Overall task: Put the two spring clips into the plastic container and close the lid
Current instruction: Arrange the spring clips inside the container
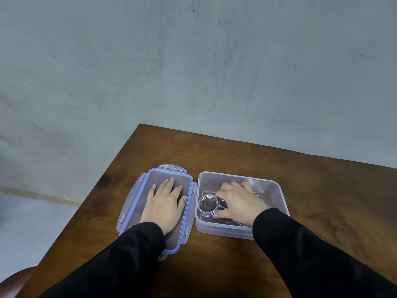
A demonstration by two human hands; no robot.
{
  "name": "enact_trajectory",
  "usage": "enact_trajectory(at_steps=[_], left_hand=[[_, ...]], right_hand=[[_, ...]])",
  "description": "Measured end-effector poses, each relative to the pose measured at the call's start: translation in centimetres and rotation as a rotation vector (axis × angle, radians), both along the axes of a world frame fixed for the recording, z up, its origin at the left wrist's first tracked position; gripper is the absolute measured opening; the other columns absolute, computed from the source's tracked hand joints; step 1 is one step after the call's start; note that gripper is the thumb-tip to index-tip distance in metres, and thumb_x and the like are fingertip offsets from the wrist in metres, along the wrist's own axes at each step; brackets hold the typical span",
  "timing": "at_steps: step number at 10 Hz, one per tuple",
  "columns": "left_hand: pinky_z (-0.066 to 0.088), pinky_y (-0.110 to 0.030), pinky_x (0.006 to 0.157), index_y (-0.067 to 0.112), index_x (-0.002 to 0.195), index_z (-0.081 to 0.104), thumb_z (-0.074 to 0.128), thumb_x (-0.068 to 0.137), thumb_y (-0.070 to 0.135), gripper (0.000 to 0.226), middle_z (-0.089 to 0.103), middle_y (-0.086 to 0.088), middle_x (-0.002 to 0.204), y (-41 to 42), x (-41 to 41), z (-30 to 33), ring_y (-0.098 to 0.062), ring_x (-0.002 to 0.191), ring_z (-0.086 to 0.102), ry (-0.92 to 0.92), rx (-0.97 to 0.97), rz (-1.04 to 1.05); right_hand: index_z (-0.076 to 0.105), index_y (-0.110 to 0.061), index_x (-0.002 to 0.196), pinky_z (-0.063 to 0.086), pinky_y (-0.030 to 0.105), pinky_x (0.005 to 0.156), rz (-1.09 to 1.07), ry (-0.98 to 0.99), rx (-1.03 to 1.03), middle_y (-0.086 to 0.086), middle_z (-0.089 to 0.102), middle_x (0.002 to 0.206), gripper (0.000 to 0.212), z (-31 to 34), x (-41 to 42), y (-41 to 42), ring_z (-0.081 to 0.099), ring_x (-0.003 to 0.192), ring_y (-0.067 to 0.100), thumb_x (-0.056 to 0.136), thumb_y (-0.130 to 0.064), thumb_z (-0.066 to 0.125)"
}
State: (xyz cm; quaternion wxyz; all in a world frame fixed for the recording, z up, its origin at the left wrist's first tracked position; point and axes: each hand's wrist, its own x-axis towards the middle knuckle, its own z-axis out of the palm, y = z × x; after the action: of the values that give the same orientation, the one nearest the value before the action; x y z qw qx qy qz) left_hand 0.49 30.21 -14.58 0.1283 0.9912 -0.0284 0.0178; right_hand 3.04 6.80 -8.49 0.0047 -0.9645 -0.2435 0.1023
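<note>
A clear plastic container [277, 190] stands open on the wooden table. Inside it my right hand [238, 201] is curled around the handles of a metal spring clip [208, 205], whose coiled ring lies at the container's left side. Part of a second wire clip [239, 223] shows under my right wrist at the container's near wall. To the left lies the lid [137, 196], inner side up, with a blue seal and clear latches. My left hand [165, 205] rests flat on the lid, fingers spread.
The brown table [236, 151] ends at a far edge against a grey wall, and its left edge runs diagonally just left of the lid. A rounded brown chair part [15, 280] shows at the bottom left.
</note>
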Motion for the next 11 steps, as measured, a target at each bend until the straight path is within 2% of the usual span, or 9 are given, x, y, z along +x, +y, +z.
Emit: enact_trajectory(at_steps=[3, 7, 11], left_hand=[[0.012, -0.045, 0.123, 0.029, 0.147, 0.042, 0.023, 0.102, 0.051, 0.054, 0.036, -0.001, 0.159, -0.2, 0.2, 0.0, -0.019, 0.147, 0.027, -0.004, 0.003, -0.001], [0.012, -0.045, 0.123, 0.029, 0.147, 0.042, 0.023, 0.101, 0.052, 0.054, 0.036, 0.0, 0.159, 0.0, 0.1, -0.1, -0.019, 0.147, 0.027, -0.001, 0.006, 0.003], [0.011, -0.045, 0.122, 0.029, 0.147, 0.043, 0.024, 0.102, 0.052, 0.054, 0.036, -0.001, 0.159, 0.1, 0.1, -0.3, -0.019, 0.147, 0.027, -0.003, 0.011, 0.005]], right_hand=[[0.06, -0.028, 0.135, 0.026, 0.048, 0.108, -0.03, 0.027, -0.003, -0.002, 0.057, 0.131, 0.063, 0.4, -0.1, 0.2, 0.046, 0.121, 0.021, 0.086, -0.066, 0.063], [0.054, -0.029, 0.142, 0.022, 0.047, 0.112, -0.048, 0.051, 0.017, -0.004, 0.056, 0.137, 0.068, 0.6, -0.2, 0.0, 0.044, 0.128, 0.02, 0.086, -0.065, 0.064], [0.052, -0.029, 0.143, 0.025, 0.045, 0.11, -0.059, 0.086, 0.047, -0.004, 0.055, 0.14, 0.062, 1.2, -0.4, -0.3, 0.042, 0.129, 0.02, 0.091, -0.061, 0.06]])
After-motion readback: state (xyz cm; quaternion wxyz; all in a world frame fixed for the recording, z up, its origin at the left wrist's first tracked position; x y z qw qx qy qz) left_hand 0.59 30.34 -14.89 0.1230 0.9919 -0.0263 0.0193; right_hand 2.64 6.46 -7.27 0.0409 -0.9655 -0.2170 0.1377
